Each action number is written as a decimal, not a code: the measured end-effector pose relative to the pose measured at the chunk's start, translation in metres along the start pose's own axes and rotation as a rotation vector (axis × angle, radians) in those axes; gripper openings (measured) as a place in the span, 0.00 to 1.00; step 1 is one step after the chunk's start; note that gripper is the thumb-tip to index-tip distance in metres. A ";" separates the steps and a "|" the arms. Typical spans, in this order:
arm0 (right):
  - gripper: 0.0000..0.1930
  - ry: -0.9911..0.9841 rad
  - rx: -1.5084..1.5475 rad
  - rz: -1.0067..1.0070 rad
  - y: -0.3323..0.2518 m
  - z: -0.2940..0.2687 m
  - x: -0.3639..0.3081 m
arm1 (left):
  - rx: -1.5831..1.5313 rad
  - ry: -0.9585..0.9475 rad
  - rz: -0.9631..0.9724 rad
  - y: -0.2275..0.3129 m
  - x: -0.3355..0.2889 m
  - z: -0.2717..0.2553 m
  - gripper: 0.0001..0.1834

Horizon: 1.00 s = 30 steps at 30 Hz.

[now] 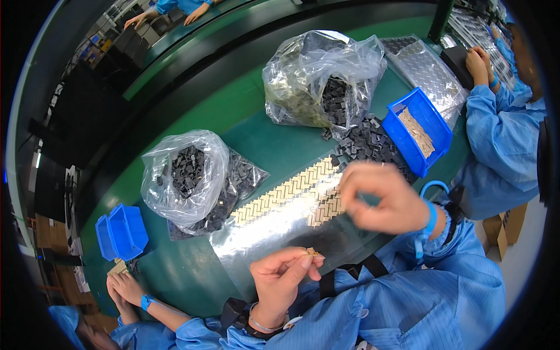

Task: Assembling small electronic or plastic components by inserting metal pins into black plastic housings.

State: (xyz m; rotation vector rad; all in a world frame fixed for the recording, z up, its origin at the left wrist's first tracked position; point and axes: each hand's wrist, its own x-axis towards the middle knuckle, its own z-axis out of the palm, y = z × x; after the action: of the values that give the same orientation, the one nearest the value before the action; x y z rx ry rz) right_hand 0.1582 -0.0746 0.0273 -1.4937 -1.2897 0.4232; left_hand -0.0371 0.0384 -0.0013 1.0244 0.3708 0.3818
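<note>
Low in the middle, my left hand (pixel 283 280) is closed, thumb and fingertips pinching a small tan piece (pixel 314 252). My right hand (pixel 382 198) hovers over the right end of a clear plastic sheet (pixel 239 248). Its curled fingers are smeared by motion, so whether they hold anything is unclear. On the sheet lie interlocking zigzag rows of small cream pieces (pixel 280 195), with a shorter block (pixel 324 211) of them beside my right hand. Loose black plastic parts (pixel 373 143) are heaped just beyond that hand.
Two clear bags of black parts, one back right (pixel 291 76) and one left (pixel 151 186), stand on the green table (pixel 245 137). A blue bin (pixel 417 166) holds tan strips; blue bins (pixel 131 230) stand left. Co-workers' hands (pixel 125 286) work left, right and across.
</note>
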 end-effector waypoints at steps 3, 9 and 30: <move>0.03 0.387 -0.666 -0.118 -0.001 -0.042 0.003 | -0.058 0.025 0.002 -0.001 -0.001 -0.002 0.07; 0.02 0.591 -1.110 0.254 0.024 -0.120 -0.018 | -0.135 0.043 -0.014 -0.001 0.000 0.005 0.07; 0.07 0.187 -0.047 -0.205 -0.005 0.037 -0.019 | -0.029 0.153 0.093 -0.015 0.006 0.031 0.09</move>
State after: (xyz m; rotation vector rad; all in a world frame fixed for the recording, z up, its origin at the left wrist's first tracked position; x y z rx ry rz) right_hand 0.1192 -0.0742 0.0109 -1.3872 -1.2942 0.1171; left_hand -0.0151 0.0115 -0.0007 0.9891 0.4549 0.5499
